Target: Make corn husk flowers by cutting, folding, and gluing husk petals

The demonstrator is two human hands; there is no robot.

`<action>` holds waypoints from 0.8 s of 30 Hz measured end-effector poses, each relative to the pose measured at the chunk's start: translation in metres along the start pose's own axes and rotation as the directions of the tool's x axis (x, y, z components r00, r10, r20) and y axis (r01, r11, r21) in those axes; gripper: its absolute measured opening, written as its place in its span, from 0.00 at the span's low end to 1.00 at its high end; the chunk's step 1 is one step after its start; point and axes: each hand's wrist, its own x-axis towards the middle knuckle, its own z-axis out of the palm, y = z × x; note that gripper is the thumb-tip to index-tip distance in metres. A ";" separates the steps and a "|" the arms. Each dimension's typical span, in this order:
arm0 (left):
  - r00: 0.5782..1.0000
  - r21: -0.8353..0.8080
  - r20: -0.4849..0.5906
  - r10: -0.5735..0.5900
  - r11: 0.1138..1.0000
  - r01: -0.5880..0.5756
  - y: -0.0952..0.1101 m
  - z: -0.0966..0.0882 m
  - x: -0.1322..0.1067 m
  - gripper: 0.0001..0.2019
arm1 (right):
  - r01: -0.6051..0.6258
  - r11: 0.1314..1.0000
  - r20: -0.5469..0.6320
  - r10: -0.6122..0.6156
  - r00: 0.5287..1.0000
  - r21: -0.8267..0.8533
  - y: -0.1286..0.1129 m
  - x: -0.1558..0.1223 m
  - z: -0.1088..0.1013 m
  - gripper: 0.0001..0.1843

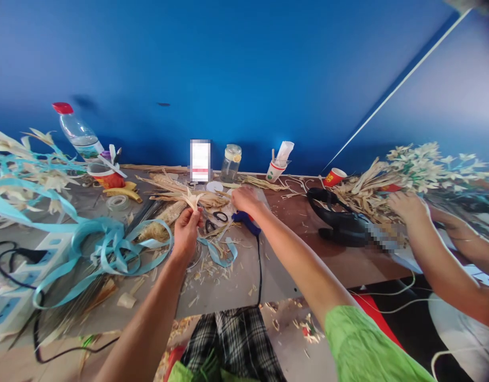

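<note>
My left hand point(185, 231) is closed in a pinch around the base of a cream husk flower point(192, 198), its pointed petals spread upward. Farther right, my right hand point(244, 200) reaches over the table with curled fingers beside pale husk strips; whatever is between its fingertips is hidden. Just below that hand lies a blue glue gun point(248, 222), its dark cord running down to the table's front edge. A pair of scissors point(216, 218) rests between my hands, partly covered by scraps. Behind my left hand are dried corn husks point(160, 223).
Curled light-blue ribbon point(104, 244) and a power strip point(25, 281) occupy the left. Along the wall stand a bottle point(79, 132), a bright phone screen point(200, 162), a glass jar point(230, 163) and a cup point(276, 168). At right, another person's arms point(431, 249) work near husk flowers point(419, 167).
</note>
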 end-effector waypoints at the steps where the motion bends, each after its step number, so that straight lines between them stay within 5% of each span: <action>1: 1.000 -0.002 -0.003 -0.003 1.000 0.003 -0.001 -0.001 0.001 0.13 | 0.022 1.000 0.029 -0.023 0.999 0.002 -0.002 -0.001 0.001 0.11; 10: 0.999 -0.028 -0.036 -0.016 0.999 0.015 -0.002 0.000 0.002 0.13 | 0.270 0.962 0.197 -0.272 0.942 0.034 -0.022 -0.033 -0.001 0.10; 15: 1.000 -0.045 -0.021 -0.011 0.999 0.010 -0.001 0.000 0.001 0.13 | 0.363 0.932 0.083 -0.363 0.928 0.017 -0.025 -0.055 0.009 0.15; 24: 0.999 -0.068 -0.042 -0.012 0.998 0.009 -0.002 -0.001 0.003 0.13 | 0.404 0.914 0.076 -0.405 0.911 0.028 -0.016 -0.062 0.015 0.15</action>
